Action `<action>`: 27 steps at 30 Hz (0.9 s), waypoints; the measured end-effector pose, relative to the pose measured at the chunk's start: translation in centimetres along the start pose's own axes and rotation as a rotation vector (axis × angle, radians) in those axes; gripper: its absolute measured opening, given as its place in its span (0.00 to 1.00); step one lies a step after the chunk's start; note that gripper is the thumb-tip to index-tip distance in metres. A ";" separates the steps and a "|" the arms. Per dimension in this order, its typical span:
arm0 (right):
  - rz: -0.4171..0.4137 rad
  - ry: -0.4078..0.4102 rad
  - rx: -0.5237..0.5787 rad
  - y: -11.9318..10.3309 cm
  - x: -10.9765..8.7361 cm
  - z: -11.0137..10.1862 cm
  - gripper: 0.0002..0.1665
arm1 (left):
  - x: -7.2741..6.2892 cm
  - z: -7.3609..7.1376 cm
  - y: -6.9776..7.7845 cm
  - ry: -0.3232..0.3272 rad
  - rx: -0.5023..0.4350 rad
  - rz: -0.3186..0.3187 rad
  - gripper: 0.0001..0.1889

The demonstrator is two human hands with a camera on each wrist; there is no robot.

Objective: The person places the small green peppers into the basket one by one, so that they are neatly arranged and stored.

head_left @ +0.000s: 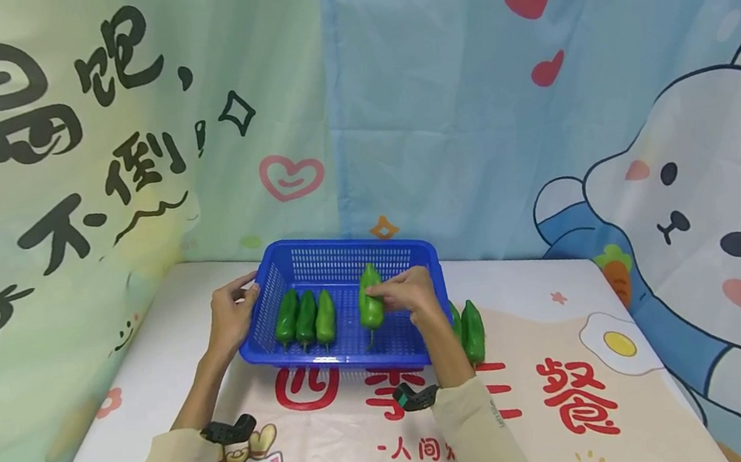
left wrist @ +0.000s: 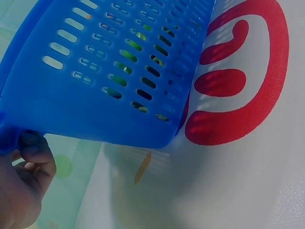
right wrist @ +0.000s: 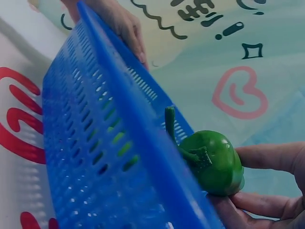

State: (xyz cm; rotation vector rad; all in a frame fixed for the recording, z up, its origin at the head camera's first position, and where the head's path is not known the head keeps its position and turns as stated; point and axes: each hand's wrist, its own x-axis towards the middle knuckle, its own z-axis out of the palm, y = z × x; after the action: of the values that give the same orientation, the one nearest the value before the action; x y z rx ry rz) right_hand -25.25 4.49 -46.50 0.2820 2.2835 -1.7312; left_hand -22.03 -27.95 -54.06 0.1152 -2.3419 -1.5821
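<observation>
A blue plastic basket (head_left: 358, 353) with slotted walls stands on the table. My left hand (head_left: 232, 312) grips its left rim; the left wrist view shows the curled fingers (left wrist: 35, 152) at the basket's edge. Over the right half of the basket, my right hand (head_left: 409, 290) pinches a green pepper (head_left: 372, 313) between thumb and fingers, stem end towards me. Seen from the right wrist, that pepper (right wrist: 212, 162) is just beyond the near rim. Three more green peppers (head_left: 306, 319) lie side by side in the basket's left half, stems towards me.
Two green peppers (head_left: 473, 332) lie on the table right of the basket, one partly hidden by it and my right arm. A printed mat (head_left: 534, 459) covers the tabletop. Behind it hangs a printed curtain (head_left: 442, 136).
</observation>
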 end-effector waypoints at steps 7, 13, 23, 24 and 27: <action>0.000 0.020 -0.014 0.2 0.4 1.2 0.20 | 0.3 0.0 0.1 0.003 0.010 0.008 0.20; 0.019 0.055 -0.074 -0.2 0.8 2.2 0.22 | 0.3 0.0 0.3 0.007 0.014 0.014 0.20; 0.074 0.085 -0.208 -0.4 1.9 3.8 0.31 | -0.2 0.2 -0.1 0.010 0.025 0.016 0.20; 0.071 0.085 -0.206 -0.3 2.0 3.9 0.31 | -0.2 0.2 -0.1 0.012 0.024 0.018 0.20; 0.070 0.078 -0.175 -0.3 2.3 4.3 0.31 | -0.2 0.2 -0.1 0.013 0.025 0.023 0.20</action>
State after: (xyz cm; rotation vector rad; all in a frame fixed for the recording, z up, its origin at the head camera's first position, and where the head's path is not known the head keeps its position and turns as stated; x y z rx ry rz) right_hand -27.11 0.22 -48.08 0.3944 2.4310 -1.4999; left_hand -21.93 -27.77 -54.24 0.1038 -2.3453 -1.5365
